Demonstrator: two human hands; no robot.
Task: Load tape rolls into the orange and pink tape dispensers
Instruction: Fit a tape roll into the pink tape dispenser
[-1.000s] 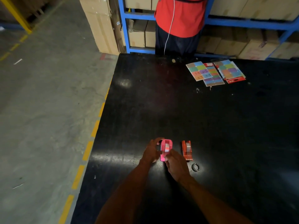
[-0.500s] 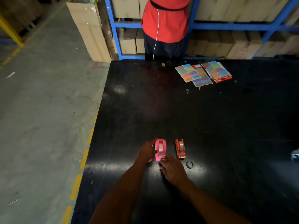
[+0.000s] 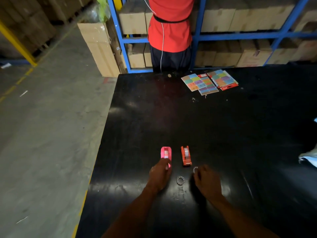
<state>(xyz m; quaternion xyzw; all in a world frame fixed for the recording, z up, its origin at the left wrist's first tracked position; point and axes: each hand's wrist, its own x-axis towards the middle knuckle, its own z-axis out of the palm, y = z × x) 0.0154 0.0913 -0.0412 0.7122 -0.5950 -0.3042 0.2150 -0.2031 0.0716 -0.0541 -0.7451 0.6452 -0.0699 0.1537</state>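
The pink tape dispenser (image 3: 165, 153) stands on the black table (image 3: 223, 127) with a tape roll showing in its slot. My left hand (image 3: 159, 174) grips its near end with the fingertips. The orange tape dispenser (image 3: 186, 155) stands just to its right, also with a roll inside, and nothing touches it. A small clear ring (image 3: 195, 169) lies by the orange dispenser's near end. My right hand (image 3: 206, 181) has its curled fingertips pinched on that ring's right edge. A second small ring (image 3: 180, 180) lies loose between my hands.
Colourful sticky-note packs (image 3: 209, 82) lie at the table's far edge. A person in a red shirt (image 3: 169, 26) stands behind them, in front of blue shelving (image 3: 240, 35) with cardboard boxes. The table's left edge (image 3: 103, 134) drops to a concrete floor. A pale object (image 3: 308, 158) sits at the right edge.
My right hand left the pink dispenser and moved right to the ring near the orange dispenser. A second ring now lies between my hands. The left hand slid to the dispenser's near end.
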